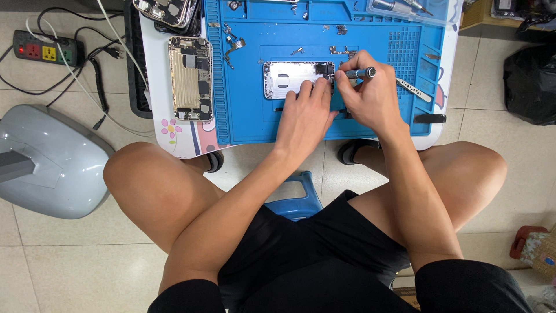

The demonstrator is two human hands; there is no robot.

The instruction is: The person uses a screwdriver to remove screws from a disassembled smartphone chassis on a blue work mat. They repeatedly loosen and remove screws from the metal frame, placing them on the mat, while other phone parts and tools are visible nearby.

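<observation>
A person seated at a small white table works over a blue repair mat [249, 124]. The left hand [305, 113] lies flat, fingers nearly straight and close together, fingertips pressing down on an opened silver phone housing [292, 78] at the mat's centre. The right hand [370, 95] is curled tightly around a slim blue-grey screwdriver [360, 73], its tip at the housing's right edge. A second opened phone [190, 78] lies at the mat's left edge. A power strip [45, 52] sits on the floor.

Phone shell [295, 79] on mat [249, 124]; second phone [190, 79] left, off mat.
</observation>
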